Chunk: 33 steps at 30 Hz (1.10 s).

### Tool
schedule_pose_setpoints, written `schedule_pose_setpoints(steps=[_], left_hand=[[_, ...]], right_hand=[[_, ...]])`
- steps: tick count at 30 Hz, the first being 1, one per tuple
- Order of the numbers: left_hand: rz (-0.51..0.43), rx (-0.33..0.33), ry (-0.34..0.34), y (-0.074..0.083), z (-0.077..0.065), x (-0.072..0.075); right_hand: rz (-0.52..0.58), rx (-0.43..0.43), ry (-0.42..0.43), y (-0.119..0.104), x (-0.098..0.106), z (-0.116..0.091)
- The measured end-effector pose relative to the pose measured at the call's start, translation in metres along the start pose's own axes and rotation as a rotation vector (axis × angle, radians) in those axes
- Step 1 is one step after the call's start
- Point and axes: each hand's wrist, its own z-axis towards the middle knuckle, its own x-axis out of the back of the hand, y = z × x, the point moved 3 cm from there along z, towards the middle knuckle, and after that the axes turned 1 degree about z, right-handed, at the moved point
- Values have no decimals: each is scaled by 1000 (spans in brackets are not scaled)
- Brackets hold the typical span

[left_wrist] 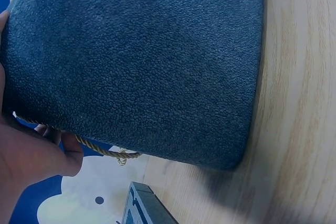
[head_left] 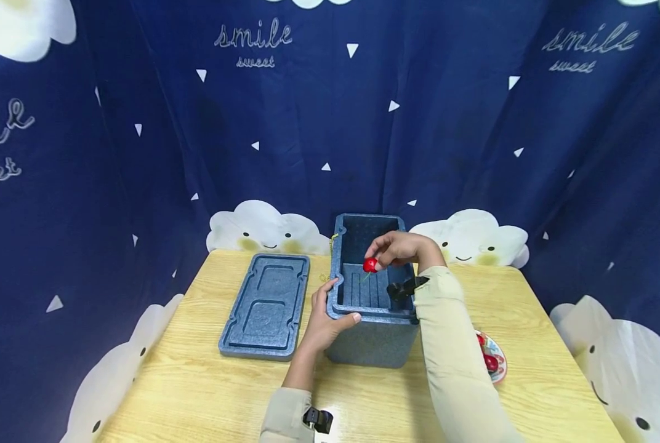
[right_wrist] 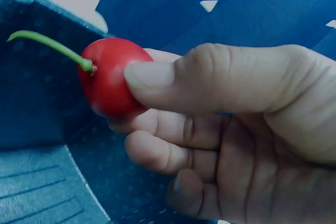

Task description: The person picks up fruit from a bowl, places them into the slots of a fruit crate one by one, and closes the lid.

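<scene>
A dark blue foam box (head_left: 371,341) stands lidless at the middle of the table, its grooved floor visible. My left hand (head_left: 325,325) grips its near left corner, the thumb along the near rim and the fingers at the left side. In the left wrist view that hand (left_wrist: 37,150) shows beside the box's textured wall (left_wrist: 136,66). Over the box opening, my right hand (head_left: 399,249) pinches a red cherry (head_left: 370,265) between thumb and fingers. The right wrist view shows the cherry (right_wrist: 113,80) up close, its green stem (right_wrist: 47,43) pointing away from the hand.
The box's blue lid (head_left: 265,307) lies flat on the wooden table (head_left: 197,381), left of the box. A patterned plate (head_left: 500,371) with red fruit (head_left: 490,363) sits to the right, partly hidden by my right sleeve. A rope (left_wrist: 105,151) hangs at the box's left side. Dark blue curtains surround the table.
</scene>
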Motion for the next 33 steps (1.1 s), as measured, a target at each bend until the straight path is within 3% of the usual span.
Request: schedule_pose_setpoints(steps=[7, 14, 21, 28, 33], left_hand=[[16, 5, 3, 0, -1, -1], [22, -9, -4, 8, -2, -1], [-28, -42, -12, 41, -10, 2], [-23, -25, -16, 43, -13, 3], [-22, -35, -20, 41, -12, 5]], right_hand=[[-3, -114, -37, 6, -5, 12], [-81, -134, 40, -2, -5, 5], [-268, -50, 208, -23, 1, -23], [-389, 78, 295, -25, -4, -51], [-344, 172, 352, -21, -10, -73]])
